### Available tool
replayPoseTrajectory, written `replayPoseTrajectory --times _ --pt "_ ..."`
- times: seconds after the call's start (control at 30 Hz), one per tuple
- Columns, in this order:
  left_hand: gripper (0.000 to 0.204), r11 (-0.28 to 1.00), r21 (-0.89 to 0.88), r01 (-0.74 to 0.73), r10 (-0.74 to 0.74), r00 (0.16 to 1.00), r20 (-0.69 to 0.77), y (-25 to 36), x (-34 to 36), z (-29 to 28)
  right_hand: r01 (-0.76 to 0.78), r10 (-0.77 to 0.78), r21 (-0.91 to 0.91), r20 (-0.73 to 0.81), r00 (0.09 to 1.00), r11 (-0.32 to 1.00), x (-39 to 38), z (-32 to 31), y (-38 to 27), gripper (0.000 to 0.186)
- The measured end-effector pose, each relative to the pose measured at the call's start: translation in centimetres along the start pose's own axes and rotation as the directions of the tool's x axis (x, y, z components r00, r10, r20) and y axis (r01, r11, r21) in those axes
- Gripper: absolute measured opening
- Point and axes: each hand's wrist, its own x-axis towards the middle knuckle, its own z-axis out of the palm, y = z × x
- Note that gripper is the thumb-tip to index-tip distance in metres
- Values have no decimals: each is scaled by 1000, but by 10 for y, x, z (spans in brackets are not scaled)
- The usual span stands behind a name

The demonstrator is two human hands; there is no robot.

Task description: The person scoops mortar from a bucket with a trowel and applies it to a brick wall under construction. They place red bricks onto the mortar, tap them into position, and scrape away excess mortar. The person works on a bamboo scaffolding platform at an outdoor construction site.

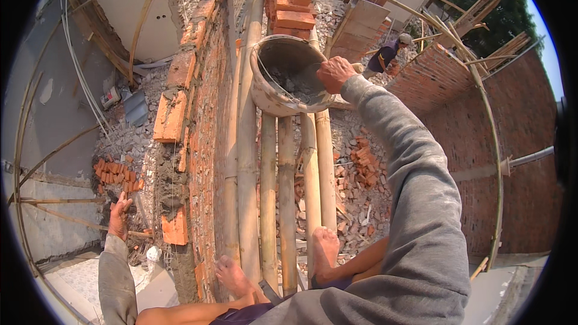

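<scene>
A dirty plastic bucket [264, 75] with grey mortar inside stands on bamboo poles [247, 174] ahead of me. My right hand [334, 74] is closed at the bucket's right rim on what looks like a trowel, its blade mostly inside the bucket. Down at the left, my left hand [119, 216] is open, fingers apart, left of the brick wall [205, 192]. Along that wall's top are loose-looking bricks [170, 117] and wet mortar [171, 183]. My bare feet rest on or beside the poles.
Stacked bricks [294, 19] stand beyond the bucket. Rubble and broken bricks [364, 159] lie far below on both sides. A co-worker [385, 57] in dark clothing bends by a lower brick wall [436, 78] at the upper right. Bamboo scaffolding [492, 144] curves around the edges.
</scene>
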Motion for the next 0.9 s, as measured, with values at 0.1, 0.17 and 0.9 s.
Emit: replayPoseTrajectory --times 0.1,0.17,0.9 --pt "89 995 99 34 -29 998 -57 -7 -2 -10 53 -52 116 -9 999 992 -14 -1 14 15" --pt "89 1000 4 5 -5 999 33 -3 -2 -11 98 -80 218 -89 993 971 -19 0 19 18" --pt "88 997 -20 -71 71 998 2 80 -23 55 -44 41 904 29 999 426 -53 77 56 32"
